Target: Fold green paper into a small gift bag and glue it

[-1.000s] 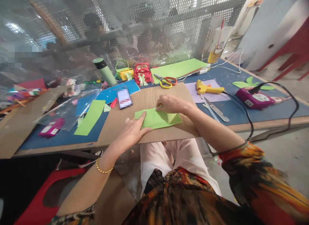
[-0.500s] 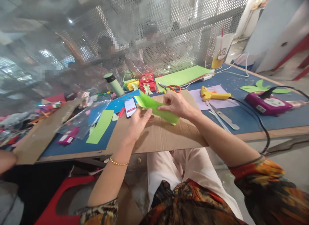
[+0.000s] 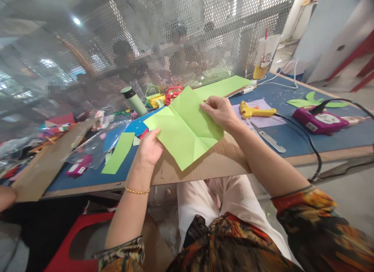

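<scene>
A light green sheet of paper is spread out between my two hands, with crossing fold creases over its surface. My left hand pinches its left edge, thumb on top. At the upper right edge, my right hand holds the sheet between thumb and fingers. Beneath lies a piece of brown cardboard at the table's front edge. The paper hides most of the cardboard and the place where a phone lay.
Right of the cardboard are a yellow glue gun, a knife and a purple power box. Leftward lie a green paper strip and a flask. A drink cup stands at the back right.
The folded green paper has been opened out into a flat creased sheet. My left hand has moved left and my right hand slightly right and up.
</scene>
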Tool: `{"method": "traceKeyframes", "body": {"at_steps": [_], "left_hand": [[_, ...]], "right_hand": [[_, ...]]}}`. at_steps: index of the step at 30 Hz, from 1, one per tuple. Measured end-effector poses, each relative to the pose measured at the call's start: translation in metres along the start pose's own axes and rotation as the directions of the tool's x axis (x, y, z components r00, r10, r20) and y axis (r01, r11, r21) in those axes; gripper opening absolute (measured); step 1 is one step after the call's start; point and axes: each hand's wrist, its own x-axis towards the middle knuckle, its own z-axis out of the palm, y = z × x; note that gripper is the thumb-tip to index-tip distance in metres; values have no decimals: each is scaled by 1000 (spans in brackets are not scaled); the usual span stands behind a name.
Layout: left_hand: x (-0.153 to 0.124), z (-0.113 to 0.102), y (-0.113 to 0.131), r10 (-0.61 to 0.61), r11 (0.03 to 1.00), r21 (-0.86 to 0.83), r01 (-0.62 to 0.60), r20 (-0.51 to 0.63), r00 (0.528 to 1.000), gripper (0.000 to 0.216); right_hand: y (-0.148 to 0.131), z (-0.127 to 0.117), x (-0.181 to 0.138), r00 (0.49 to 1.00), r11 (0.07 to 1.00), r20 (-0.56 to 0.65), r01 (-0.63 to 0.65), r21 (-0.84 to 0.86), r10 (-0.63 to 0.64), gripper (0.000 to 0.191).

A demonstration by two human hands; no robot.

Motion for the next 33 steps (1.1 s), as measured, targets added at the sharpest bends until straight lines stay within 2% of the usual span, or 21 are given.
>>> {"method": "traceKeyframes", "body": {"at_steps": [5,11,15,18,22,25,26,28,31,33], "left_hand": [[-16,-10,6,36,995,87,-44,91,995,24],[-27,-19,0,65,981,176,-78,77,995,31],[-25,-25,-2,68,963,254,-90,94,993,36],[-21,-26,-1,62,962,264,-75,57,996,34],[-13,-24,4,89,962,259,-89,12,996,31],[-3,-22,14,124,956,267,-121,3,992,34],[1,-22,18,114,952,283,-113,11,993,34],[10,-23,30,33,932,359,-45,39,999,30],[19,-24,51,-114,868,491,77,46,992,21],[22,-23,63,-200,812,568,132,58,978,17]], "right_hand": [[10,-1,4,998,996,13,-69,-57,69,31],[11,-3,2,995,991,18,-99,-86,101,31],[11,-2,2,992,987,3,-122,-108,123,31],[10,-2,1,992,989,19,-120,-91,122,32],[8,-3,0,976,987,142,-162,-18,163,34],[8,-3,0,934,973,276,-232,-20,228,31],[8,-2,1,922,967,297,-251,-35,250,26],[9,0,3,931,965,256,-253,-64,261,16],[7,-3,4,965,979,168,-202,-26,203,37],[2,-7,3,955,976,240,-200,90,174,40]]}}
